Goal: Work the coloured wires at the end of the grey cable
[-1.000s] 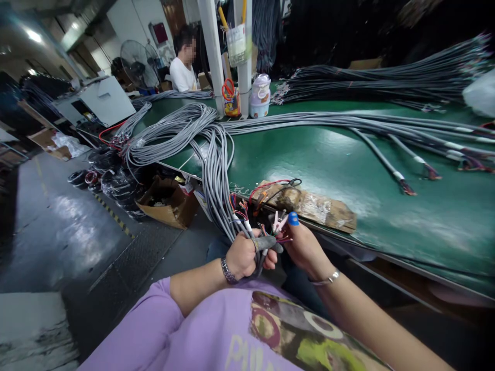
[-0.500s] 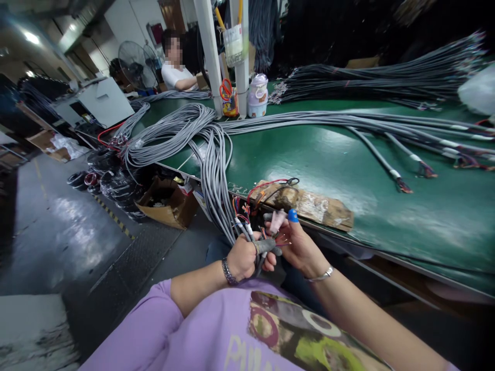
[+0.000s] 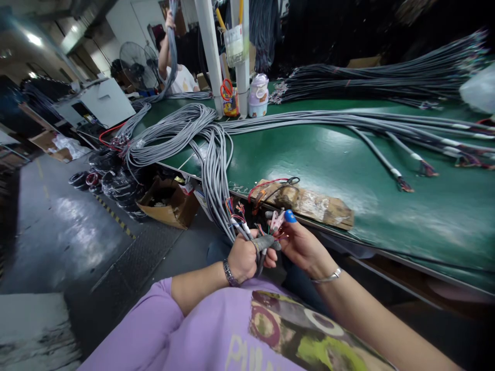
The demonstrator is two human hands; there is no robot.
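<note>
My left hand (image 3: 244, 256) is closed round the ends of several grey cables (image 3: 216, 190) that hang down from the green table (image 3: 340, 170). A grey finger cot covers its forefinger. Coloured wire ends (image 3: 236, 212) fan out above that fist. My right hand (image 3: 299, 243), with a blue cot on one fingertip, pinches thin coloured wires and a small pale connector (image 3: 276, 220) just right of the left hand. Both hands are held in front of the table's near edge, above my lap.
A worn cardboard pad (image 3: 313, 203) with red and black leads lies at the table edge. Long grey cable bundles (image 3: 386, 77) cover the table's far side. Scissors and jars (image 3: 247, 95) stand by a white post. A co-worker (image 3: 176, 56) lifts cables at the far left. A cardboard box (image 3: 164, 201) sits on the floor.
My hands stay together with small shifts of the right fingers on the wires. The co-worker at the far end has raised an arm with a bunch of cables.
</note>
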